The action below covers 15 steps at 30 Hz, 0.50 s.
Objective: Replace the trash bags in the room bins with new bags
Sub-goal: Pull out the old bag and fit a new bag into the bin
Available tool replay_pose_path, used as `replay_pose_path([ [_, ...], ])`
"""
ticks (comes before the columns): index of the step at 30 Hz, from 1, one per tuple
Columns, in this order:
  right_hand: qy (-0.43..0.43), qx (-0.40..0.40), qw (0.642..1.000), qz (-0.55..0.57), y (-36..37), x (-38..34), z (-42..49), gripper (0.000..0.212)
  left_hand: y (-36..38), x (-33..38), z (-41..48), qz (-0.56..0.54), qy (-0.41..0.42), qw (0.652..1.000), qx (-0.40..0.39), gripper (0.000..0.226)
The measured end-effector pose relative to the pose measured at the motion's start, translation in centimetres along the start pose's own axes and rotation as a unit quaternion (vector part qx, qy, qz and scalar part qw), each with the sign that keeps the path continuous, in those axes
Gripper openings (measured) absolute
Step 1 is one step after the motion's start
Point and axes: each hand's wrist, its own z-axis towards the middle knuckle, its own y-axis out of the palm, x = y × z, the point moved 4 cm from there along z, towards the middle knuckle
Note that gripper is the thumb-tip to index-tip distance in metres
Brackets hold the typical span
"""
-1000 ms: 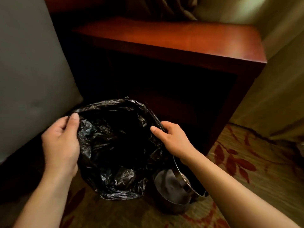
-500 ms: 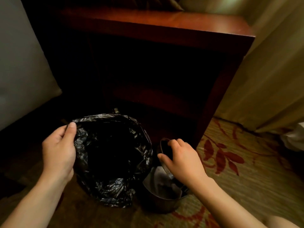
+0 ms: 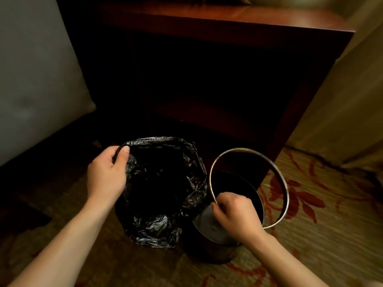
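The left hand [image 3: 106, 177] pinches the rim of a black trash bag [image 3: 163, 189], held open over the patterned carpet [image 3: 323, 235]. Just beside it, the right hand [image 3: 234, 216] grips a metal ring [image 3: 285, 183], tilted above the small round bin [image 3: 209, 241] standing on the carpet before a dark wooden cabinet [image 3: 228, 23].

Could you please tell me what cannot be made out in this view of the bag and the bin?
- Inside of the black bag: head view, too dark to tell what it holds.
- Bottom of the bin: shadowed and partly covered by the right hand gripping the metal ring.
- Space under the wooden table: lost in shadow.
- Left hand fingers: tucked behind the bag's rim.
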Motion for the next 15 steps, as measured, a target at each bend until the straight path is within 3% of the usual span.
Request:
replay_pose_path([
  [6, -0.034, -0.042, 0.999, -0.004, 1.9, -1.4, 0.0, 0.027, -2.4, -1.6, 1.6, 0.019, 0.001, 0.999, 0.045, 0.033],
  [11, -0.060, -0.068, 0.995, -0.043, 3.8, -1.7, -0.9, 0.039, -3.7, -4.0, 3.1, 0.018, -0.030, 0.994, 0.104, 0.032],
  [15, -0.076, -0.086, 0.992, -0.057, 4.9, -2.3, -1.1, 0.033, -4.4, -6.1, 5.2, 0.008, -0.048, 0.988, 0.146, 0.040],
])
